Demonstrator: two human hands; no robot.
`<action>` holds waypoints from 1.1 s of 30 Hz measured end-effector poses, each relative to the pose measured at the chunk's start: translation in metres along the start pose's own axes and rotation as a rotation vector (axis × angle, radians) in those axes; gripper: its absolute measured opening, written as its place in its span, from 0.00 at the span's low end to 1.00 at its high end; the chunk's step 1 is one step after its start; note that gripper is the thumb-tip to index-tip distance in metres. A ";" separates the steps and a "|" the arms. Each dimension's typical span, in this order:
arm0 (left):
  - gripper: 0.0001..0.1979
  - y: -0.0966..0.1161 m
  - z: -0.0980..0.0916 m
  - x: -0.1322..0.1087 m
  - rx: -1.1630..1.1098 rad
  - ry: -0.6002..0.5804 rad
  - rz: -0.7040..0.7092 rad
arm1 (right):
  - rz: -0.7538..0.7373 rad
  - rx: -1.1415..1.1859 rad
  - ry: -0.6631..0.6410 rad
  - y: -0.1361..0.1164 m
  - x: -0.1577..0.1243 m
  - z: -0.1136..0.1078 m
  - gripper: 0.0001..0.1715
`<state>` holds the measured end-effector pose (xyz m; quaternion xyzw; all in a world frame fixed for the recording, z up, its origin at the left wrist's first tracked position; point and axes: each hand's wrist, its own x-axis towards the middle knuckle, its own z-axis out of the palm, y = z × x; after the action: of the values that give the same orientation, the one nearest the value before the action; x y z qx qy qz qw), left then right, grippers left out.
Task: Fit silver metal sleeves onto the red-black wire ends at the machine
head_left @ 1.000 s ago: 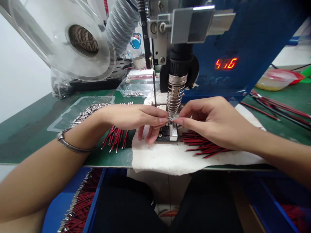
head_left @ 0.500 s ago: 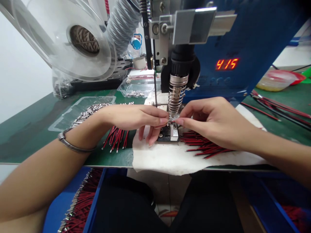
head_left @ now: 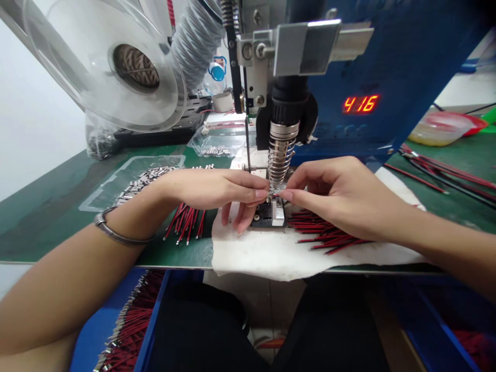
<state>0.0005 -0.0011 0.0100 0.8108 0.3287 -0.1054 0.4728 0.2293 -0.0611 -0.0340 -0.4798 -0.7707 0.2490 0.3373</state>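
My left hand (head_left: pixel 211 188) reaches in from the left, thumb and forefinger pinched at the soldering machine's tip. Whatever small piece they hold is hidden by the fingertips. Opposite it, my right hand (head_left: pixel 341 188) pinches the end of a thin red wire, only a short bit of which shows. Both sets of fingertips nearly meet under the spring-wrapped soldering head (head_left: pixel 281 155), just above a small metal fixture (head_left: pixel 278 212). Below my right hand lies a pile of red and black wires (head_left: pixel 318 227) on a white cloth (head_left: pixel 256 261).
Metal connector shells (head_left: pixel 141 183) fill a clear tray on the left, near more wires (head_left: pixel 188 222). A clear extraction hood (head_left: pixel 89 67) hangs upper left. The blue machine housing (head_left: pixel 356 62) reads 416. Below the table edge, a blue bin (head_left: pixel 87 336) holds wired connectors.
The red display has gone from 415 to 416. The view has shifted very slightly; both hands keep the same pinch at the soldering tip.
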 end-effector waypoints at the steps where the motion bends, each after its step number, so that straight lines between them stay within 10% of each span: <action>1: 0.16 0.000 0.000 0.000 0.001 0.001 -0.002 | -0.003 -0.001 0.002 0.000 0.000 0.000 0.14; 33: 0.15 0.002 0.000 0.000 0.014 0.012 -0.037 | -0.028 -0.014 0.006 0.002 -0.001 -0.001 0.14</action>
<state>0.0012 -0.0016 0.0113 0.8084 0.3455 -0.1115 0.4634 0.2313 -0.0607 -0.0353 -0.4722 -0.7780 0.2375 0.3397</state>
